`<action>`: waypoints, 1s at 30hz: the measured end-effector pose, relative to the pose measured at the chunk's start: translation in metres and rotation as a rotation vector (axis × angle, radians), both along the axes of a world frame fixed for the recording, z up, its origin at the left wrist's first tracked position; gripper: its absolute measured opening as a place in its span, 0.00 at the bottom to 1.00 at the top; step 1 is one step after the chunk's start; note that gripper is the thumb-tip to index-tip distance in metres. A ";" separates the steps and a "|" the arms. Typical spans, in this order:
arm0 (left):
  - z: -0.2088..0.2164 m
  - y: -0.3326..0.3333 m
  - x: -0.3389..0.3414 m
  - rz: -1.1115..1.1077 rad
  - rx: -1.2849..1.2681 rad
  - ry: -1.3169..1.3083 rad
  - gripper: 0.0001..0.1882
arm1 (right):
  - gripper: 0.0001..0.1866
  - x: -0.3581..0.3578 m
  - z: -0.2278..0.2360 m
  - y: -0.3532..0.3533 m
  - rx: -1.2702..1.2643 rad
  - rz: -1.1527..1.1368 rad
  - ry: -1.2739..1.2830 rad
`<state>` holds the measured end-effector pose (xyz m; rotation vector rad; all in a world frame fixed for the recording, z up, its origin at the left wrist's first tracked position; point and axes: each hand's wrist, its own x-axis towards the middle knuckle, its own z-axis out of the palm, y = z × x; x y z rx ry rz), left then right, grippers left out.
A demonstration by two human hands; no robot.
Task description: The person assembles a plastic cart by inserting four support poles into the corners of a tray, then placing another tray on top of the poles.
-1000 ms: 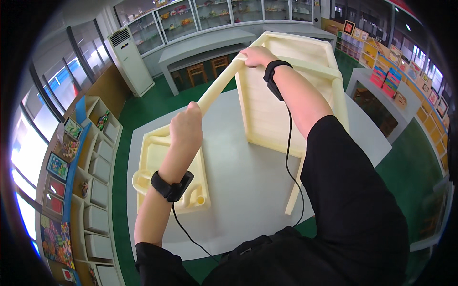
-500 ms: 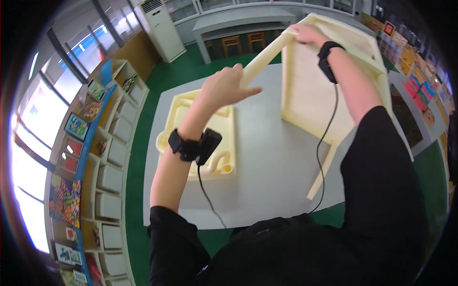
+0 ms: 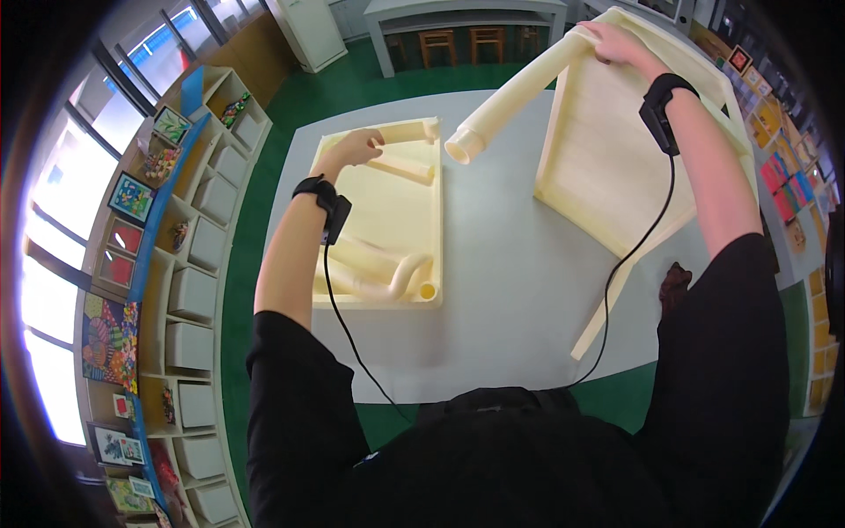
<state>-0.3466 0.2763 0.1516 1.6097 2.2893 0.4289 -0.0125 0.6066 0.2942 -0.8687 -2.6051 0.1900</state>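
My right hand (image 3: 616, 44) is closed on the upper corner of a large cream panel (image 3: 607, 167) with a raised rim, which stands tilted on the table. From that corner a round cream tube (image 3: 519, 97) slants down to the left, its hollow end free in the air. A narrower cream bar (image 3: 600, 312) juts from the panel's lower corner. My left hand (image 3: 356, 148) hangs over the far left part of a shallow cream tray (image 3: 439, 220), fingers loosely bent and apart, nothing visible in them. A straight tube (image 3: 405, 167) and a curved tube (image 3: 409, 275) lie in the tray.
Both stand on a grey table (image 3: 493, 290). White shelves with bins (image 3: 189, 343) run along the left; a grey bench table (image 3: 466, 12) with wooden stools (image 3: 437, 48) is beyond. Black cables (image 3: 365, 370) trail from my wristbands. A dark brown object (image 3: 676, 283) shows beside my right sleeve.
My left hand has come away from the slanting tube and moved left over the tray. My right hand stays on the panel's corner. The view has shifted slightly.
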 end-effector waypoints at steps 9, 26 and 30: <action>-0.111 0.058 -0.011 0.044 -0.130 0.532 0.30 | 0.38 0.004 0.007 -0.013 -0.132 -0.030 -0.029; -0.114 0.070 -0.023 0.061 0.019 0.740 0.14 | 0.34 0.014 0.002 0.013 0.026 0.019 -0.059; -0.049 0.051 -0.012 0.177 0.568 0.528 0.14 | 0.26 0.017 0.007 -0.005 0.168 0.043 -0.093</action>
